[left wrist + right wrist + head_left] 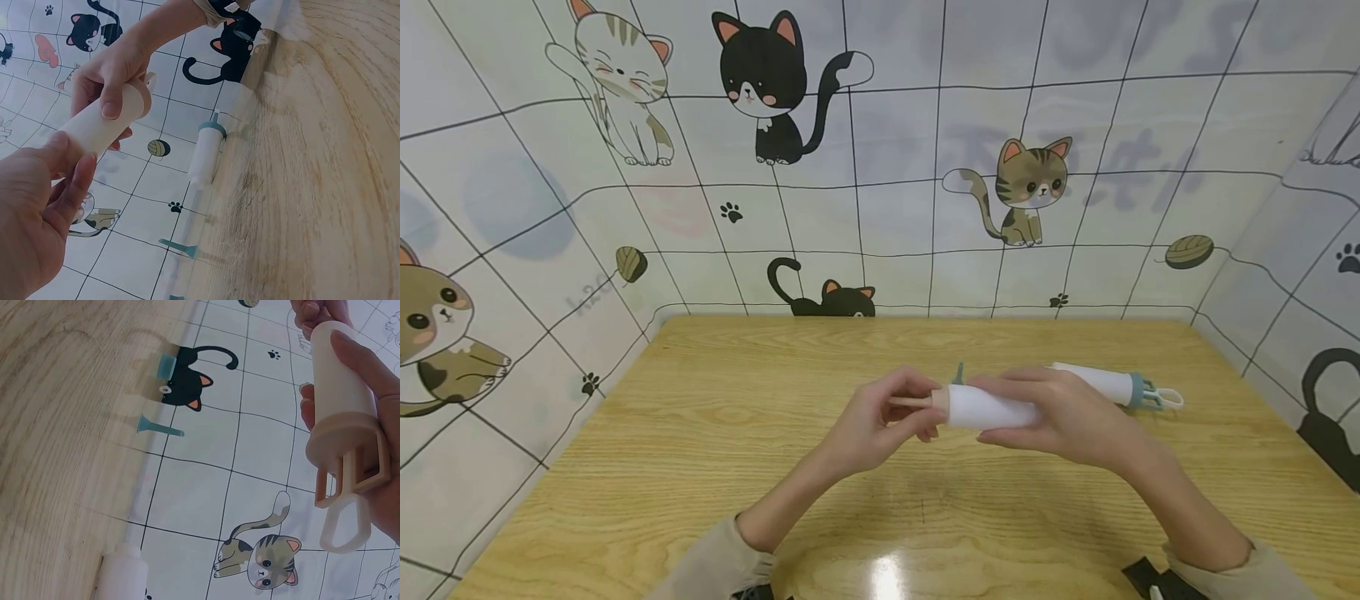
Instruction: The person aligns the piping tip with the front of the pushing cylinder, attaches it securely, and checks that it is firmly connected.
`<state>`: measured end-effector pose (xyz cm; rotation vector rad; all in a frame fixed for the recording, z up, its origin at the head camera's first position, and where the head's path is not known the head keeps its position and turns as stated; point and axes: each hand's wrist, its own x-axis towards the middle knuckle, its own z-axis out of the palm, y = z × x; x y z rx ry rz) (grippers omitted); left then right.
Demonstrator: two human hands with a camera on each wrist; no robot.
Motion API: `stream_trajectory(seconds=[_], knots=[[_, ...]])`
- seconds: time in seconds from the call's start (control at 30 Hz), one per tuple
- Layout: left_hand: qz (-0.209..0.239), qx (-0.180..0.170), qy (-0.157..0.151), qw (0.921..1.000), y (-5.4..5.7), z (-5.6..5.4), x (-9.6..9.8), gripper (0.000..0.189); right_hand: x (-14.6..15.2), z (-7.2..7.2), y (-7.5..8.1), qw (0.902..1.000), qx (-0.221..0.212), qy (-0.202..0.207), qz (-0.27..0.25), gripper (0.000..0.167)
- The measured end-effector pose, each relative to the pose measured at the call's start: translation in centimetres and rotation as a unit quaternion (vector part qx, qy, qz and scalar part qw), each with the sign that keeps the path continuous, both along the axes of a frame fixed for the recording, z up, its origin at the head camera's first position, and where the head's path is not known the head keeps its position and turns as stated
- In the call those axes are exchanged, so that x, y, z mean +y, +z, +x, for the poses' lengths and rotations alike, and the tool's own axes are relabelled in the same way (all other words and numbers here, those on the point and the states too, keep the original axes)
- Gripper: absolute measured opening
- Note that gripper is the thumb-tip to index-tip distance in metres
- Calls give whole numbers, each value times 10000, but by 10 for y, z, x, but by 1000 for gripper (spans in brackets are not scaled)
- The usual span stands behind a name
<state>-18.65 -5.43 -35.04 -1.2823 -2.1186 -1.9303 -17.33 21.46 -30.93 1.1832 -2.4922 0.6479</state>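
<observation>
Between both hands is a large white syringe [988,408], lying nearly level above the table. Its right end, seen in the right wrist view, has a beige collar [344,434] with finger grips and a white plunger ring [345,525]. My left hand [876,425] pinches the beige cap [939,403] on the other end, its fingers around a thin beige nozzle [908,402]. My right hand [1071,417] grips the white barrel, thumb on one side and fingers on the other. A second white syringe [1101,382] with teal fittings lies just behind my right hand.
A teal nozzle [159,427] stands upright on the wooden table [737,400], behind the held syringe. Near it sits a small teal cap [165,367]. Cat-patterned sheeting [895,217] rises at the table's back and sides.
</observation>
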Motion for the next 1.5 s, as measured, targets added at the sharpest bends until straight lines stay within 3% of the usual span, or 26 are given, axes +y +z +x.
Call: stream_trajectory(seconds=[0.27,0.53,0.7,0.87,1.0,1.13,1.27,1.5], knots=[[-145,407,30,9991,0,0,1,22,1,0,1,9993,-366,111,-55,50],[-273,1172,105,9927,-3,-2,1,25,3,-3,-1,9967,-641,459,-170,46],[-217,1466,171,9888,-4,-3,2,27,4,-4,1,9978,-443,474,-161,46],[-165,1041,290,9940,-4,-2,3,27,3,-3,1,9989,-257,357,-178,48],[-95,466,238,9986,-3,0,2,25,2,-1,0,9997,-74,224,-88,49],[18,180,133,9997,-2,1,2,22,1,1,0,9998,119,141,-22,50],[72,124,-17,9999,-2,1,2,19,0,2,0,9999,107,107,-2,49],[45,267,-152,9995,0,2,1,18,-2,4,3,9995,-299,73,40,46]])
